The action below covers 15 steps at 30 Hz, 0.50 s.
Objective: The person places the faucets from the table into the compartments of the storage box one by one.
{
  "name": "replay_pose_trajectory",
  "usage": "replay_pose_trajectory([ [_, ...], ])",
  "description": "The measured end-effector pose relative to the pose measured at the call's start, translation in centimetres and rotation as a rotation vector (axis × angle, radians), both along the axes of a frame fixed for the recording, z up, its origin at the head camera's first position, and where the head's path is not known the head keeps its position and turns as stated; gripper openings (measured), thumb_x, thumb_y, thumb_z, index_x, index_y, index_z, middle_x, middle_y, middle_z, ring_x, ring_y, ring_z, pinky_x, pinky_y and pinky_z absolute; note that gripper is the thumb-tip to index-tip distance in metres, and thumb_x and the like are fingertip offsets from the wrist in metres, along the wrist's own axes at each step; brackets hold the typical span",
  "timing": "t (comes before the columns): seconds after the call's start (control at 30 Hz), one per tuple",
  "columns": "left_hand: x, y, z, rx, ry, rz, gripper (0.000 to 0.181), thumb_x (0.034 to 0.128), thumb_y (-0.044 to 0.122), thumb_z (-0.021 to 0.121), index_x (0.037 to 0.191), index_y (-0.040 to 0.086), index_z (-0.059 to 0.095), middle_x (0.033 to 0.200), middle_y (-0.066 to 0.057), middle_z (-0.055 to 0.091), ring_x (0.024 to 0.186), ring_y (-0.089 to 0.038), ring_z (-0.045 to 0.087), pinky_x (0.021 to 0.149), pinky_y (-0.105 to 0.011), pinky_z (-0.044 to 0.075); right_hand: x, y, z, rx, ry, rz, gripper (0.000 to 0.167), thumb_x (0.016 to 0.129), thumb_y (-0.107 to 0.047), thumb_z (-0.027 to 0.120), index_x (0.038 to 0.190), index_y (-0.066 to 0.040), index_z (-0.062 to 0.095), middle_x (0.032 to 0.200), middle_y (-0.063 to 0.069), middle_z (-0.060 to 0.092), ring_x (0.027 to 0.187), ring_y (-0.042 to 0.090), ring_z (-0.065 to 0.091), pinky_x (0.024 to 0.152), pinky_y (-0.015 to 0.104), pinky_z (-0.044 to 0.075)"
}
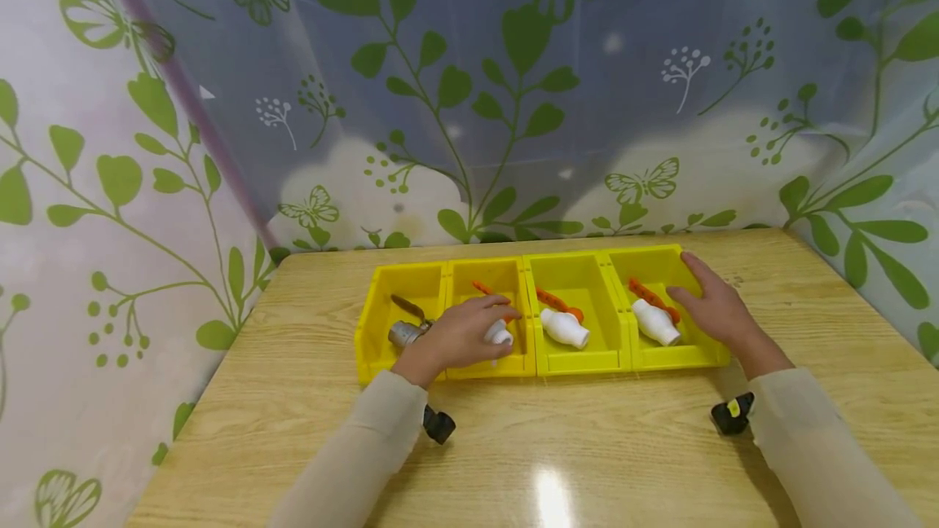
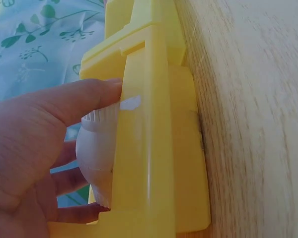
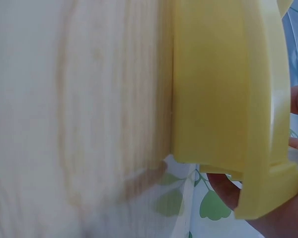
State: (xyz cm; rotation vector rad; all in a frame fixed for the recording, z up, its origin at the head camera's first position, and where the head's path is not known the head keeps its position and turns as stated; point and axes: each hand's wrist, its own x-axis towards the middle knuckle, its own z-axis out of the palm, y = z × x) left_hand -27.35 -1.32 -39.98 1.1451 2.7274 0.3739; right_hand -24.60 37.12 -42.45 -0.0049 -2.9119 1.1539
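My left hand (image 1: 465,332) reaches into the second yellow bin (image 1: 490,369) from the left, its thumb and fingers around a white plastic valve (image 2: 97,144). The palm stands apart from the valve, and the hand hides part of it in the head view. A bit of orange handle (image 1: 480,287) shows behind the fingers. At the far right, my right hand (image 1: 719,308) holds the side wall of the rightmost yellow bin (image 1: 682,357), thumb inside and other fingers along the outside. Inside that bin lies a white valve (image 1: 656,323) with an orange handle (image 1: 653,297).
Several yellow bins stand joined in a row on the wooden table (image 1: 587,446). The third holds another white valve (image 1: 565,328) with an orange handle (image 1: 557,300). A grey metal valve (image 1: 403,334) with a dark lever lies in the leftmost. Behind hangs a leaf-patterned curtain (image 1: 469,104).
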Motion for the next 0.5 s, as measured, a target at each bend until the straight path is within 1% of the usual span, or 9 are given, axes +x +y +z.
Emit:
replay_pose_trajectory([
  [0.17, -0.01, 0.16, -0.27, -0.015, 0.026, 0.009, 0.045, 0.0939, 0.038, 0.063, 0.136, 0.023, 0.056, 0.151, -0.005, 0.04, 0.134, -0.028, 0.043, 0.099, -0.044, 0.045, 0.05, 0.05, -0.02, 0.0, 0.001, 0.001, 0.073, 0.104, -0.034, 0.041, 0.155, 0.001, 0.001, 0.157, 0.03, 0.003, 0.139, 0.055, 0.009, 0.107, 0.069, 0.013],
  [0.3, -0.12, 0.34, -0.43, -0.037, 0.055, 0.014, 0.043, 0.0943, 0.038, 0.062, 0.134, 0.023, 0.058, 0.15, -0.005, 0.041, 0.133, -0.028, 0.043, 0.1, -0.046, 0.044, -0.01, 0.07, -0.03, 0.005, 0.0, -0.005, 0.073, 0.104, -0.034, 0.04, 0.155, 0.0, 0.001, 0.157, 0.029, 0.002, 0.139, 0.055, 0.009, 0.107, 0.069, 0.014],
  [0.5, -0.2, 0.61, -0.76, -0.061, 0.058, 0.033, 0.042, 0.0942, 0.038, 0.063, 0.133, 0.021, 0.058, 0.149, -0.007, 0.043, 0.133, -0.029, 0.045, 0.103, -0.048, 0.041, 0.02, 0.04, -0.07, 0.0, -0.005, -0.005, 0.073, 0.104, -0.033, 0.041, 0.155, 0.001, 0.001, 0.157, 0.03, 0.003, 0.139, 0.055, 0.009, 0.107, 0.069, 0.013],
])
